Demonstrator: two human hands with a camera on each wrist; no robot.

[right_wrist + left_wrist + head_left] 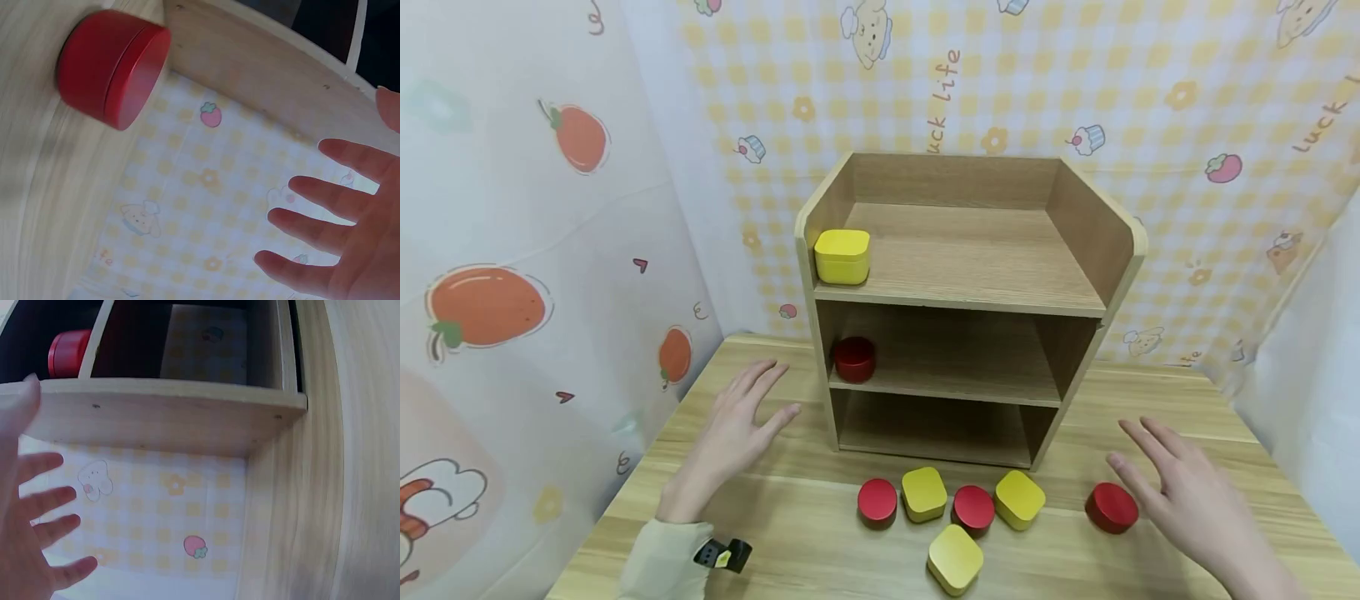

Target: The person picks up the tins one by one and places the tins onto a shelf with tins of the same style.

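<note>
A small wooden shelf unit [955,308] stands on the table. On its top board, at the left, sits a yellow rounded-square tin [842,257]; a round red tin [854,359] is on the middle board, also at the left. My left hand [737,429] hovers left of the shelf, fingers spread and holding nothing. Beside another round red tin [1112,507], my right hand [1195,500] hangs with extended fingers, apart from it in the right wrist view. In front of the shelf lie a red tin [877,502], a second red one [973,510] and yellow tins [924,493].
The wooden table [805,533] runs back to a wall covered by a yellow checked cloth [760,108]. A white printed cloth [550,333] hangs along the left side. The shelf's side panels [1093,217] rise above its top board.
</note>
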